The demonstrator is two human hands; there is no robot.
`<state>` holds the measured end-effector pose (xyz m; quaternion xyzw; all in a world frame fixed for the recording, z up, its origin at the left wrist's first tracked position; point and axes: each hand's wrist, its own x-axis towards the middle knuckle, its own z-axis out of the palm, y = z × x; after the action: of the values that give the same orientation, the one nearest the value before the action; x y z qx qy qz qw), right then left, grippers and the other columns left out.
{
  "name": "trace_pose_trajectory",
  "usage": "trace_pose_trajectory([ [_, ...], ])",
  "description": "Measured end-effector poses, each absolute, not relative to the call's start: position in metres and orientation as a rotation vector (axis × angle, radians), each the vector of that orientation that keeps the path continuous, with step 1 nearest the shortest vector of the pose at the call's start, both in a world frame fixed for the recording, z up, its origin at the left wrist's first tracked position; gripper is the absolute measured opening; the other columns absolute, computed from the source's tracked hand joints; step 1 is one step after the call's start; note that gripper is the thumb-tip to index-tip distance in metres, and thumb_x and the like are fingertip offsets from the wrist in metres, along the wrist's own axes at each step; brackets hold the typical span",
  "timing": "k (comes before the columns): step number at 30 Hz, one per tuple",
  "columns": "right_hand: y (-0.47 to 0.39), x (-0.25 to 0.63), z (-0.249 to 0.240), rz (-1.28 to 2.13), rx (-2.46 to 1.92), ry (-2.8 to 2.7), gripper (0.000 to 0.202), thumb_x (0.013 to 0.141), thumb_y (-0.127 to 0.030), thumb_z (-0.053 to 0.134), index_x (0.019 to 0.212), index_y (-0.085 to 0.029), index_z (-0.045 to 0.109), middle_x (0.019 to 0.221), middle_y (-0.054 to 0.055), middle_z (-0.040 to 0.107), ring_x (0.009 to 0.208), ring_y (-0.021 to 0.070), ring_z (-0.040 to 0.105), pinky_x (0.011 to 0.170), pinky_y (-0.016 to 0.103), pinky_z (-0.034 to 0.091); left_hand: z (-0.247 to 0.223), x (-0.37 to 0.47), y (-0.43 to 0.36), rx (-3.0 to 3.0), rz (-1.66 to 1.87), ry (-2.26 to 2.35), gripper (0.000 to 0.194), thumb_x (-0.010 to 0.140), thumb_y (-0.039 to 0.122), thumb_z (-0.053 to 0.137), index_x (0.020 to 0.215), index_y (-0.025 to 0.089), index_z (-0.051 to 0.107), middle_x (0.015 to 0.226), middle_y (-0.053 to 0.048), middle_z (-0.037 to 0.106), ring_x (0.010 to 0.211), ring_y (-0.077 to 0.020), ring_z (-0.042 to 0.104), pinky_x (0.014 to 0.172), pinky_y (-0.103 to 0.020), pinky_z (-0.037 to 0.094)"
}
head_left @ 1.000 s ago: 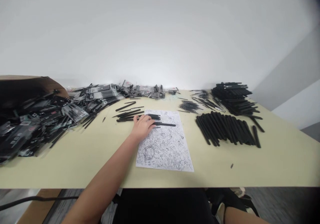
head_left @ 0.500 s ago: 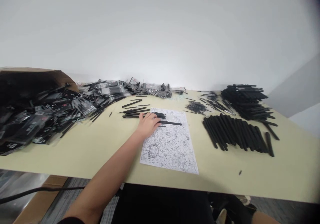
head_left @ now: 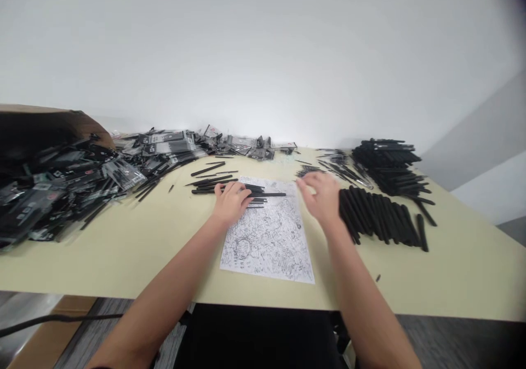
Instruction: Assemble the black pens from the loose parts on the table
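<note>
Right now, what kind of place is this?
Probably a small workroom or office corner, where pens get sorted or tested: the table holds scribbled paper, a row of black pens and a heap of plastic packets.

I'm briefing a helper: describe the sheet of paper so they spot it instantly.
On the pale yellow table, the sheet of paper lies between packets at left and the row of black pens at right. The left hand is over its left edge. Unlike its dark neighbours, it is white, flat and scribbled all over.
</note>
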<state>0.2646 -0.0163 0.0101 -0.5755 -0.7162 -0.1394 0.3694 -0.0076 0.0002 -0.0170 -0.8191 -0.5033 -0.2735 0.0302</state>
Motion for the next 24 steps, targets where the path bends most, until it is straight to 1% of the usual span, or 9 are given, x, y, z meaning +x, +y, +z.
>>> trace_pose_trajectory([
  [2, -0.015, 0.252, -0.007, -0.261, -1.510, -1.818, 0.037, 0.098, -0.044, 0.050, 0.078, -0.023, 0.072, 0.094, 0.006, 0.072, 0.095, 0.0233, 0.057, 0.088, 0.043, 0.035, -0.017, -0.008, 0.001, -2.509, -0.864, -1.540, 0.012, 0.095, 0.031, 0.061, 0.096, 0.025, 0.071, 0.111, -0.007, 0.069, 0.112, -0.0261, 0.057, 0.095, -0.050, 0.025],
  [5, -0.015, 0.239, -0.027, -0.135, -1.495, -1.823, 0.038, 0.099, -0.044, 0.048, 0.076, -0.023, 0.071, 0.100, 0.005, 0.071, 0.102, 0.0232, 0.054, 0.089, 0.042, 0.029, -0.017, -0.007, 0.001, -2.514, -0.875, -1.515, 0.013, 0.096, 0.031, 0.060, 0.097, 0.025, 0.072, 0.110, -0.007, 0.069, 0.112, -0.0260, 0.057, 0.095, -0.049, 0.025],
  [8, -0.016, 0.237, -0.035, -0.032, -1.504, -1.765, 0.041, 0.099, -0.044, 0.046, 0.073, -0.024, 0.070, 0.105, 0.004, 0.069, 0.105, 0.0241, 0.052, 0.087, 0.041, 0.029, -0.017, -0.006, 0.001, -2.523, -0.869, -1.502, 0.014, 0.095, 0.031, 0.060, 0.096, 0.025, 0.073, 0.109, -0.006, 0.069, 0.111, -0.0257, 0.057, 0.096, -0.049, 0.025],
  [14, -0.018, 0.242, -0.037, 0.088, -1.538, -1.696, 0.041, 0.096, -0.050, 0.048, 0.074, -0.025, 0.071, 0.109, 0.005, 0.067, 0.107, 0.0266, 0.049, 0.090, 0.044, 0.031, -0.017, -0.006, -0.001, -2.533, -0.887, -1.469, 0.013, 0.095, 0.031, 0.060, 0.097, 0.029, 0.073, 0.108, -0.005, 0.067, 0.112, -0.0259, 0.055, 0.096, -0.048, 0.024],
  [19, -0.021, 0.240, -0.039, 0.102, -1.552, -1.675, 0.043, 0.097, -0.046, 0.046, 0.070, -0.025, 0.072, 0.115, 0.006, 0.064, 0.110, 0.0283, 0.047, 0.092, 0.047, 0.033, -0.017, -0.005, -0.003, -2.513, -0.855, -1.490, 0.011, 0.093, 0.030, 0.064, 0.095, 0.027, 0.074, 0.100, -0.006, 0.066, 0.104, -0.0246, 0.057, 0.095, -0.047, 0.026],
  [22, -0.023, 0.238, -0.039, 0.082, -1.540, -1.700, 0.040, 0.096, -0.045, 0.049, 0.070, -0.025, 0.071, 0.117, 0.005, 0.062, 0.113, 0.0291, 0.045, 0.094, 0.048, 0.034, -0.017, -0.005, -0.004, -2.503, -0.848, -1.489, 0.011, 0.093, 0.029, 0.064, 0.095, 0.026, 0.074, 0.099, -0.006, 0.066, 0.102, -0.0244, 0.058, 0.094, -0.047, 0.026],
  [24, -0.024, 0.237, -0.040, 0.062, -1.519, -1.720, 0.035, 0.096, -0.043, 0.050, 0.073, -0.025, 0.070, 0.118, 0.006, 0.061, 0.112, 0.0288, 0.045, 0.094, 0.048, 0.035, -0.018, -0.006, -0.004, -2.503, -0.858, -1.492, 0.010, 0.092, 0.029, 0.065, 0.096, 0.027, 0.074, 0.099, -0.006, 0.067, 0.103, -0.0245, 0.058, 0.094, -0.047, 0.026],
])
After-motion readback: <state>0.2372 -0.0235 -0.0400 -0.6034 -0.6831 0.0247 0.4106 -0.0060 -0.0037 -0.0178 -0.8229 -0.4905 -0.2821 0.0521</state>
